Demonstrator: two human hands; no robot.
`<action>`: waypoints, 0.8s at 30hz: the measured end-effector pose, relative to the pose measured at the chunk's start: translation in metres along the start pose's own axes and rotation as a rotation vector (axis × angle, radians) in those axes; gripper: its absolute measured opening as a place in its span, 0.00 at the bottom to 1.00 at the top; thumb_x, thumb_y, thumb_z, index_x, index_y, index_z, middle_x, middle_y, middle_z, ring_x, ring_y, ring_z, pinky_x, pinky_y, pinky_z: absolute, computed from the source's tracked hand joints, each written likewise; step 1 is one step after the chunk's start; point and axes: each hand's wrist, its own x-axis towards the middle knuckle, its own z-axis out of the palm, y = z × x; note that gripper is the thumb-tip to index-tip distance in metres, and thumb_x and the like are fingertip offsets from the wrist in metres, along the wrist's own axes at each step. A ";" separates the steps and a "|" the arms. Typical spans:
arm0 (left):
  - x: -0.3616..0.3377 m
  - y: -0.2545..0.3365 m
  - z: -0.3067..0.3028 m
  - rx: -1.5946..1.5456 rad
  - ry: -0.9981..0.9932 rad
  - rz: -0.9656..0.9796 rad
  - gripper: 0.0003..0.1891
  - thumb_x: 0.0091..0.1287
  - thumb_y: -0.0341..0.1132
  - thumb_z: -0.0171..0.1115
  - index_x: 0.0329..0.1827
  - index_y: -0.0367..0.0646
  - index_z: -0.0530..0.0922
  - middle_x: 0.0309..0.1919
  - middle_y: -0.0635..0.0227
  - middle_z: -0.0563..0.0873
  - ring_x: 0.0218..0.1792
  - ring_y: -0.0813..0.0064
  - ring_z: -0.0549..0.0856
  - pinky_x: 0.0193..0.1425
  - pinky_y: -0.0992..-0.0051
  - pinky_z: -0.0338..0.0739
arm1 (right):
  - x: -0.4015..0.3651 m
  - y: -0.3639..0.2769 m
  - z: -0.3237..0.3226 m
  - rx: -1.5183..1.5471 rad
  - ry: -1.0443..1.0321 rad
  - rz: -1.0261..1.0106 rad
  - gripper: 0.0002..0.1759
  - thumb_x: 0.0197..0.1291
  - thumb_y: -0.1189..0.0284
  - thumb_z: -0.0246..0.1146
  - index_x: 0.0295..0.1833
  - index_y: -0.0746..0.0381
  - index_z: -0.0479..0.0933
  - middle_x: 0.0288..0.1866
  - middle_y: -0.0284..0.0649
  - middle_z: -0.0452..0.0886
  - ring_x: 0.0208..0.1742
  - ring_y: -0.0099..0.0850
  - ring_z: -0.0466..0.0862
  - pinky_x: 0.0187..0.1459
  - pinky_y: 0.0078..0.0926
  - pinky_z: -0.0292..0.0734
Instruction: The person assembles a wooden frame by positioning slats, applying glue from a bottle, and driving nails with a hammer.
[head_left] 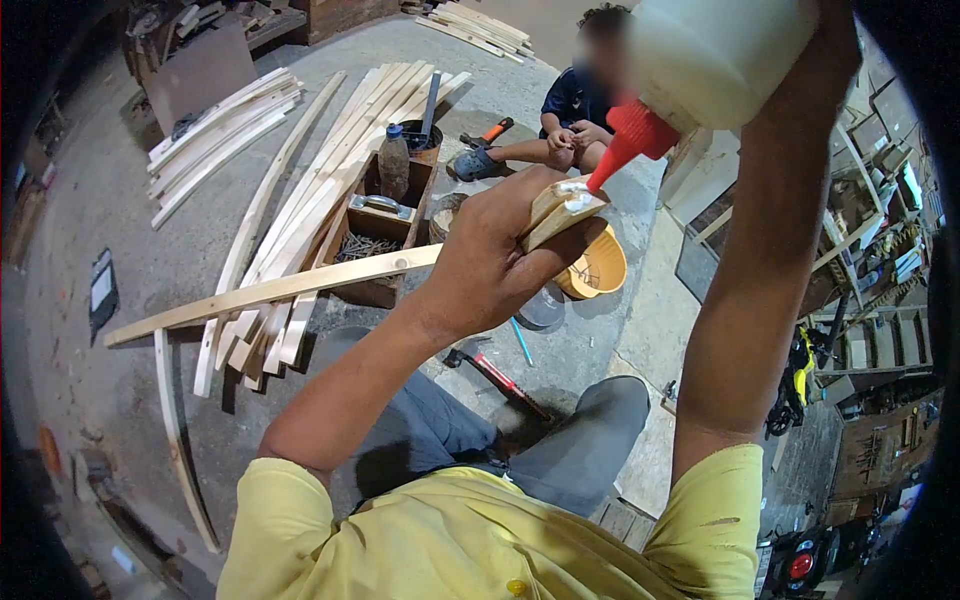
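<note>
My left hand (490,250) is closed around a long pale wooden strip (270,292), its end raised toward me. White glue (580,202) lies on that end. Above it a whitish glue bottle (725,55) is tipped upside down, its red nozzle (635,140) touching or nearly touching the glued end. My right hand (838,40) holds the bottle at the top edge of the view; its fingers are mostly hidden. Below my left hand, a red-and-black hammer (500,385) and a blue pencil (521,342) lie on the floor.
Many wooden strips (330,170) are spread at left. A wooden toolbox (408,228) holds nails, a bottle and a trowel. A yellow bowl (605,262) stands beyond my left hand. Another person (580,110) sits on the floor ahead, near an orange-handled hammer (488,132).
</note>
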 end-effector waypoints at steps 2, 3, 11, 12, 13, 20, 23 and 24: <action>0.000 -0.001 -0.001 0.019 -0.014 0.000 0.09 0.67 0.32 0.67 0.46 0.37 0.81 0.38 0.65 0.84 0.36 0.77 0.82 0.40 0.76 0.75 | 0.001 -0.001 -0.007 0.050 -0.058 0.010 0.25 0.55 0.54 0.68 0.47 0.64 0.76 0.30 0.41 0.81 0.25 0.31 0.84 0.27 0.27 0.84; 0.000 -0.001 -0.001 0.038 -0.028 0.001 0.09 0.67 0.31 0.67 0.46 0.37 0.81 0.38 0.65 0.84 0.36 0.77 0.82 0.40 0.76 0.75 | 0.001 0.001 -0.009 0.098 -0.101 0.011 0.25 0.55 0.54 0.68 0.47 0.64 0.76 0.30 0.41 0.81 0.25 0.31 0.84 0.27 0.27 0.84; 0.001 0.001 -0.001 -0.014 -0.005 -0.013 0.09 0.67 0.32 0.67 0.45 0.37 0.80 0.38 0.65 0.83 0.36 0.77 0.82 0.41 0.76 0.75 | -0.001 -0.008 -0.007 0.203 -0.161 0.056 0.24 0.56 0.55 0.68 0.49 0.62 0.77 0.31 0.40 0.81 0.26 0.31 0.84 0.28 0.28 0.84; 0.001 0.000 -0.001 -0.012 0.002 0.014 0.09 0.67 0.32 0.67 0.45 0.37 0.80 0.38 0.65 0.83 0.36 0.77 0.82 0.41 0.76 0.75 | -0.001 -0.008 -0.007 0.213 -0.164 0.053 0.24 0.56 0.55 0.68 0.49 0.62 0.77 0.31 0.40 0.81 0.26 0.31 0.84 0.28 0.28 0.84; 0.001 -0.001 -0.001 -0.011 0.002 0.015 0.09 0.67 0.32 0.67 0.45 0.37 0.80 0.38 0.65 0.83 0.36 0.77 0.82 0.41 0.76 0.75 | -0.001 -0.009 -0.006 0.223 -0.167 0.051 0.23 0.56 0.55 0.68 0.49 0.62 0.77 0.31 0.40 0.81 0.26 0.31 0.84 0.28 0.28 0.84; -0.001 0.001 -0.002 0.010 -0.001 -0.026 0.09 0.67 0.32 0.67 0.46 0.37 0.80 0.38 0.65 0.83 0.36 0.77 0.82 0.41 0.76 0.75 | -0.001 -0.003 -0.009 0.205 -0.182 -0.014 0.24 0.56 0.55 0.68 0.48 0.62 0.77 0.31 0.41 0.81 0.26 0.31 0.84 0.29 0.28 0.85; -0.001 0.001 -0.003 0.003 -0.004 -0.022 0.10 0.67 0.33 0.67 0.46 0.37 0.80 0.39 0.64 0.83 0.36 0.77 0.82 0.41 0.76 0.75 | -0.002 -0.006 0.001 0.083 -0.093 0.047 0.25 0.55 0.54 0.68 0.48 0.63 0.77 0.31 0.40 0.81 0.26 0.31 0.84 0.28 0.29 0.85; -0.001 0.001 -0.004 0.005 -0.006 -0.015 0.10 0.67 0.33 0.67 0.46 0.37 0.80 0.39 0.64 0.83 0.37 0.76 0.82 0.41 0.76 0.75 | -0.002 -0.006 0.001 0.035 -0.065 0.059 0.25 0.54 0.54 0.68 0.48 0.63 0.76 0.31 0.40 0.81 0.26 0.31 0.84 0.28 0.29 0.85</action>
